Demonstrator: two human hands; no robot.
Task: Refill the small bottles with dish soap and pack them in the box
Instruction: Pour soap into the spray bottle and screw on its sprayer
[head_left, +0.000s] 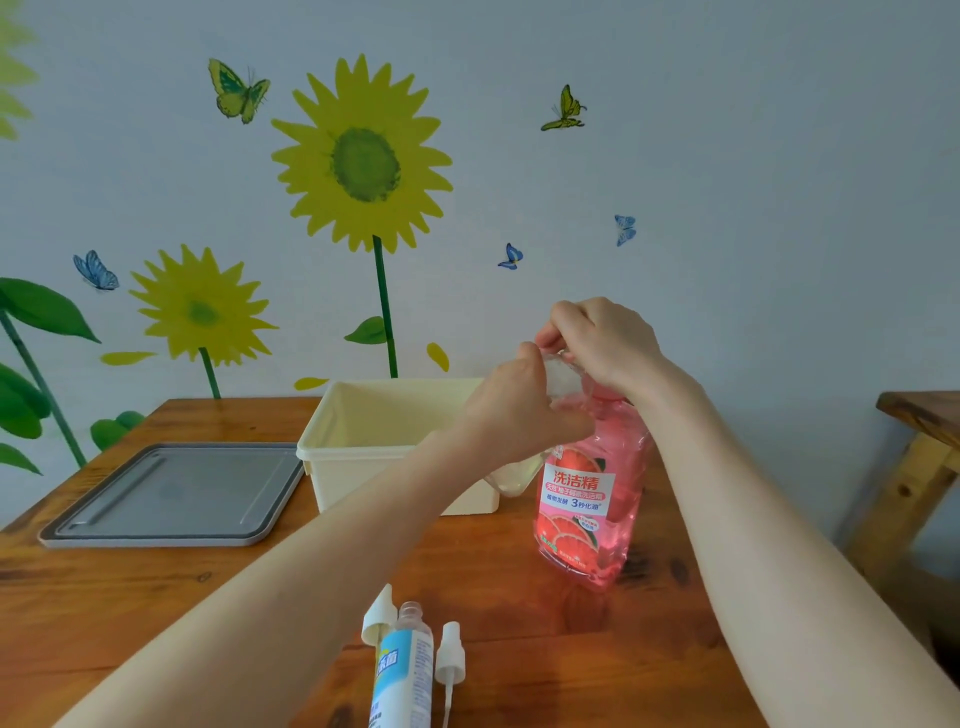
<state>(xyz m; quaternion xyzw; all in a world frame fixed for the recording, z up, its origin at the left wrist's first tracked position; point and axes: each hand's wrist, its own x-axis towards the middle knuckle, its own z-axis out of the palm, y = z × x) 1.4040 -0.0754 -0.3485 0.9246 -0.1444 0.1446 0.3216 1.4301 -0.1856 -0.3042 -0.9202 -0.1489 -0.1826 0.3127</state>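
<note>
Progress looks early across the counter (130, 597): the cream box (332, 447) toward the far edge shows no bottle inside, and a grey lid (171, 493) lies flat by the left edge. Just right of the box the pink dish soap bottle (587, 519) stands upright, long axis vertical. Before its top the left hand (514, 415) grips a clear small bottle (511, 478), tilted, base down toward the box, neck up to the right, where the right hand (602, 338) pinches its top; how full it is I cannot tell. At the near edge a labelled small bottle (402, 665) lies uncapped, neck toward the far edge, between a white cap (378, 616) and a spray head (450, 654).
</note>
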